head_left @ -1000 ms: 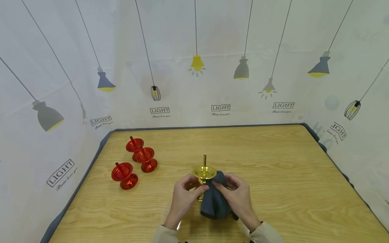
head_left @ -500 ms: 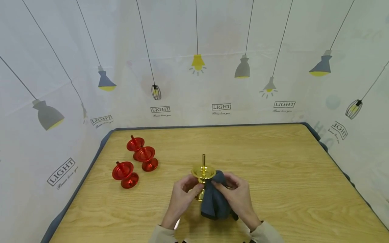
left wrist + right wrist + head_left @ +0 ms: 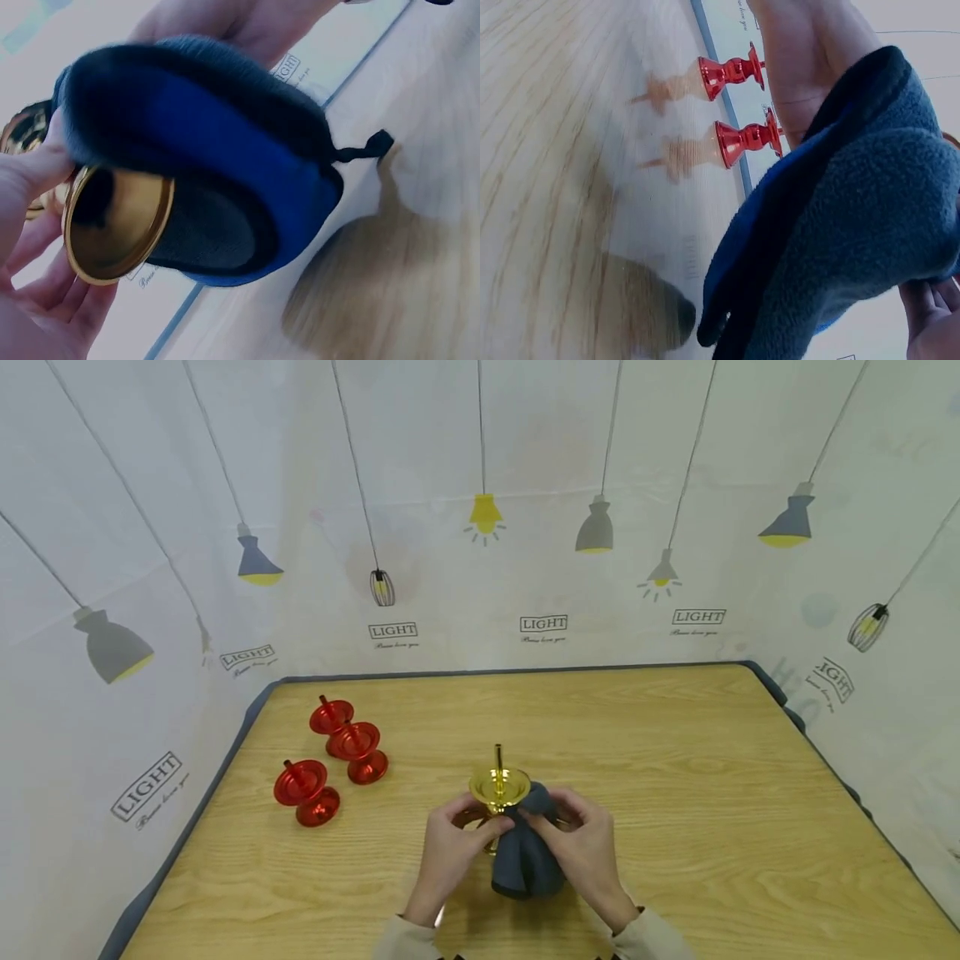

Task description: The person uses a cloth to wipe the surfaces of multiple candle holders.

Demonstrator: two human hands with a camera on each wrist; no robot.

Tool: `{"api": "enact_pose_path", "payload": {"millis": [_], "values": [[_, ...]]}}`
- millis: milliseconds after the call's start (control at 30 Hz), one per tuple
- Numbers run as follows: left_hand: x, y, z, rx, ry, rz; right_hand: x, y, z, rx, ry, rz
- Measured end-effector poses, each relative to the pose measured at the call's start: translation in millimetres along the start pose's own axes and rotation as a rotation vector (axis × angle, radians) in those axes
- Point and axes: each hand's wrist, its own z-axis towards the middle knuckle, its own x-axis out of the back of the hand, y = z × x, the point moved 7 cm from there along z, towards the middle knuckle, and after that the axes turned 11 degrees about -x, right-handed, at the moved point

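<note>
Low over the front middle of the table, my left hand [image 3: 453,852] grips a shiny gold candle holder [image 3: 498,787] by its stem, just under the wide dish. Its thin spike points up, and the flared, hollow base [image 3: 120,225] shows below the fingers in the left wrist view. My right hand [image 3: 581,843] pinches a dark blue-grey cloth [image 3: 527,860] against the holder's right side, below the dish. The cloth hangs down in folds, with a bright blue inner face and a black edge; it hides part of the stem and some of the right fingers.
Three red candle holders of like shape stand on the left of the wooden table [image 3: 675,777]: one nearer [image 3: 317,806], one in the middle [image 3: 367,767], one farther back [image 3: 332,718]. A white sheet [image 3: 465,618] printed with lamps encloses the table's far and side edges.
The gold candle holder has shifted slightly left and its tilt has changed a little in my left hand. The cloth's lower end has swung slightly left. The red candle holders stay put.
</note>
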Motion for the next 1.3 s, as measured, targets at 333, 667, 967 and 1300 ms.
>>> {"api": "enact_pose_path", "payload": {"millis": [333, 667, 967, 1300], "values": [[-16.9, -7.4, 12.6, 0.018, -0.231, 0.050, 19.0, 5.6, 6.7, -0.003, -0.060, -0.001], [-32.5, -10.8, 38.6, -0.047, -0.177, 0.069, 49.5, 6.0, 19.5, -0.048, 0.072, -0.061], [-40.3, -39.8, 91.0, -0.018, -0.003, 0.113, 73.0, 4.4, 18.9, -0.080, 0.111, -0.060], [-32.1, -78.5, 128.3, 0.071, 0.074, 0.220, 80.1, 10.9, 7.4, -0.143, 0.080, -0.074]]}}
